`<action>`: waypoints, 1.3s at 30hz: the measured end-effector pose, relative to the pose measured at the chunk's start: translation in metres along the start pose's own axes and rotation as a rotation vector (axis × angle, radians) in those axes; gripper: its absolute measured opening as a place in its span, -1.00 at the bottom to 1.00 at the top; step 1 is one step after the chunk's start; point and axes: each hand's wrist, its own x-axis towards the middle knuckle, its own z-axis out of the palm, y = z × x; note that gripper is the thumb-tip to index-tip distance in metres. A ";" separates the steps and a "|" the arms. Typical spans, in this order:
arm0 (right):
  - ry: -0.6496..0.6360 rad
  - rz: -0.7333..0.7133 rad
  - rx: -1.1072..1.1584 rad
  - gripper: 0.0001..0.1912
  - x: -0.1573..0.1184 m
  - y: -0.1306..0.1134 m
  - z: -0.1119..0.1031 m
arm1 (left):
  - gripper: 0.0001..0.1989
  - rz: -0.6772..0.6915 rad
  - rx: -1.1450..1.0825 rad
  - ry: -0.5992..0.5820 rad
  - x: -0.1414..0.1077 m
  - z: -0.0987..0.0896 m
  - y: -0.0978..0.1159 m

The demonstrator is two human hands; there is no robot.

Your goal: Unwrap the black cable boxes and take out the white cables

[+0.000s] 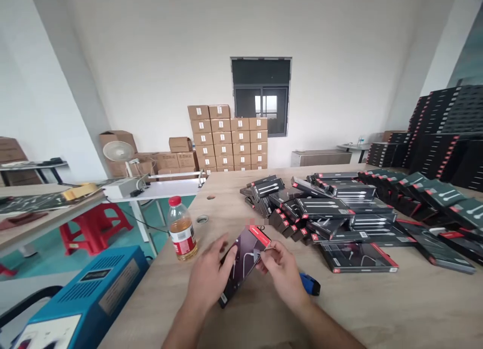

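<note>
Left hand [209, 277] and right hand [282, 276] both clamped on tilted black retail pack [244, 258] above counter [415, 308], right hand just beside blue tool [310, 283]

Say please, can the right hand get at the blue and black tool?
Probably yes. The right hand sits just beside the blue and black tool, nothing between them, but it pinches the black package and must likely release it first.
</note>
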 end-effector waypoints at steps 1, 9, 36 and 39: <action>0.005 0.012 0.003 -0.55 -0.004 0.002 0.001 | -0.43 0.059 0.107 0.019 -0.002 0.002 0.002; -0.269 -0.144 -0.407 -0.90 -0.018 0.002 0.005 | -0.25 0.123 0.253 -0.124 -0.015 0.014 0.018; -0.365 0.043 -0.379 -0.58 -0.007 -0.018 -0.024 | -0.34 0.435 0.435 -0.184 -0.021 0.024 0.019; -0.403 0.080 -0.244 -0.60 -0.008 -0.018 -0.021 | -0.35 0.434 0.395 -0.220 -0.022 0.022 0.026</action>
